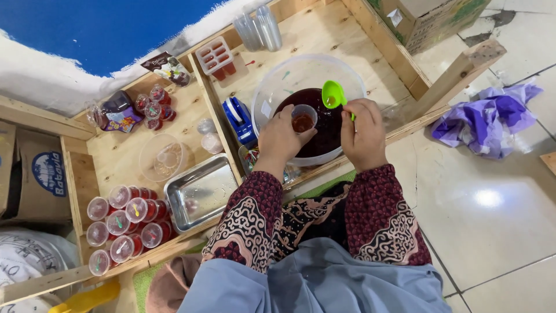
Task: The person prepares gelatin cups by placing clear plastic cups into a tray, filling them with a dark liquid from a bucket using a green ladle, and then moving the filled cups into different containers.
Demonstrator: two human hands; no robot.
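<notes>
My left hand (282,138) holds a small clear plastic cup (303,119) partly filled with dark red jelly. It hovers over a large clear bowl (272,87) that holds more of the dark red jelly (324,130). My right hand (363,134) grips a bright green plastic spoon (333,94), its scoop raised just right of the cup. Both hands are above the near half of the bowl, on a low wooden tray table (341,35).
Several lidded red jelly cups (124,223) cluster at the lower left. A steel tray (200,192), a clear round container (162,159), a blue tape dispenser (238,119), stacked clear cups (259,26) and a purple plastic bag (489,119) on the tiled floor surround the bowl.
</notes>
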